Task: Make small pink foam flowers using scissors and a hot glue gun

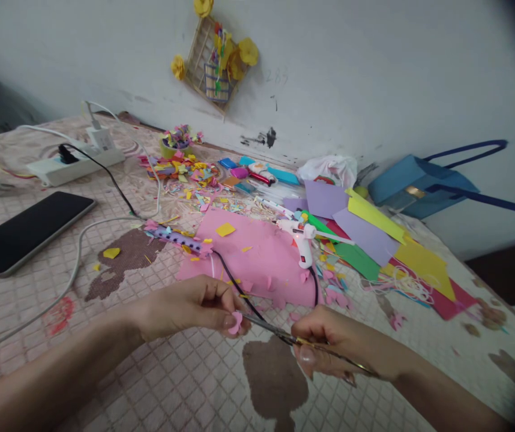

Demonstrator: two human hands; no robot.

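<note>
Between the thumb and fingers of my left hand [194, 309] is a small pink paper piece [236, 323] with a curved edge. My right hand [336, 342] is closed round the handles of scissors [280, 332], whose blades point left and reach the pink piece. Whether the blades are fully closed cannot be made out. Beyond my hands lies a large pink sheet [248, 252] with yellow and pink scraps on it. A white glue gun [301, 240] rests on the sheet's right part. A purple strip with dark dots [179, 239] lies at the sheet's left edge.
A phone [27, 231] and a white power strip [75, 165] with cables are on the left. Paper scraps [185, 171] and a small pot [175, 147] stand near the wall. Coloured sheets [365, 234], white string [401, 282] and a blue bag [424, 183] are on the right. A black cable [228, 270] runs behind my hands.
</note>
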